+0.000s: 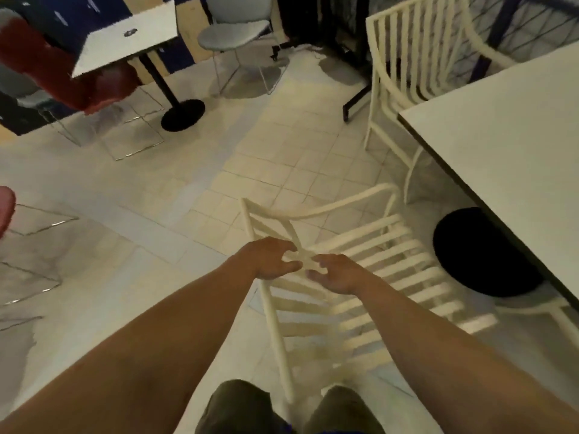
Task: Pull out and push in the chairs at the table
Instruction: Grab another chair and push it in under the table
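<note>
Beside the white rectangular table, your left hand and right hand loosely grasped the cream slatted chair by its backrest; it stood pulled out, so pushing in probably came next.

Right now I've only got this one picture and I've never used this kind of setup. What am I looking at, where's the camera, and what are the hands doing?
No machine here: a person wears a camera on the head, looking down past both bare arms. The left hand and right hand are at the top rail of a cream slatted chair; the fingers curl around it but look partly open, and the image is blurred. The chair stands at the corner of a white table, whose visible top is bare. A second cream chair stands beyond.
</note>
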Demonstrator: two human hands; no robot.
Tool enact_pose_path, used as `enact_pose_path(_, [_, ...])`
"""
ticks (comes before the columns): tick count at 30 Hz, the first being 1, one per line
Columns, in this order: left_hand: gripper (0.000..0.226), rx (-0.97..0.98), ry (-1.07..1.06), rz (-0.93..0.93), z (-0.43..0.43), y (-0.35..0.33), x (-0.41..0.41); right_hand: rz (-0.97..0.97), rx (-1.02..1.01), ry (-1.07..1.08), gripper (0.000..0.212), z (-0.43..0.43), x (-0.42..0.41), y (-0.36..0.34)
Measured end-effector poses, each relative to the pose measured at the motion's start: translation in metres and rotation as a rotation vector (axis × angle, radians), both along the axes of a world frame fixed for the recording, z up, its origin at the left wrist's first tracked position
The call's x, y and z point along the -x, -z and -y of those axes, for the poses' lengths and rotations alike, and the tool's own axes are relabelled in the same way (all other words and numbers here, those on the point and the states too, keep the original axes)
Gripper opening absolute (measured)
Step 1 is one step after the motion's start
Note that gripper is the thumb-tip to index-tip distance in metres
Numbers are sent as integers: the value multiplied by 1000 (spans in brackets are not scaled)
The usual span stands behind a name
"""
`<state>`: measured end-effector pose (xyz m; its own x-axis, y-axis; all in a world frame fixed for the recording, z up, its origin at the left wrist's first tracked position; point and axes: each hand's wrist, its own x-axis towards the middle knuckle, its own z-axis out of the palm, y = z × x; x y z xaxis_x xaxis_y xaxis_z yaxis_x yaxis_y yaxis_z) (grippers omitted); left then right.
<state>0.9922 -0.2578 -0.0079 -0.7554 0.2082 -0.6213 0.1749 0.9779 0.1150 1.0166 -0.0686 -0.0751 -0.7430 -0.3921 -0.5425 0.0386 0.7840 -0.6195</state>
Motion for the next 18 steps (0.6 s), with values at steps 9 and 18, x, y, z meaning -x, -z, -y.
enact_pose_path(9, [65, 49, 459, 136, -32, 73, 95, 182, 42, 461, 77, 14, -13, 74])
enact_pose_path(18, [70, 10, 880, 250, 34, 109, 140, 315, -69, 814, 98, 103, -28, 74])
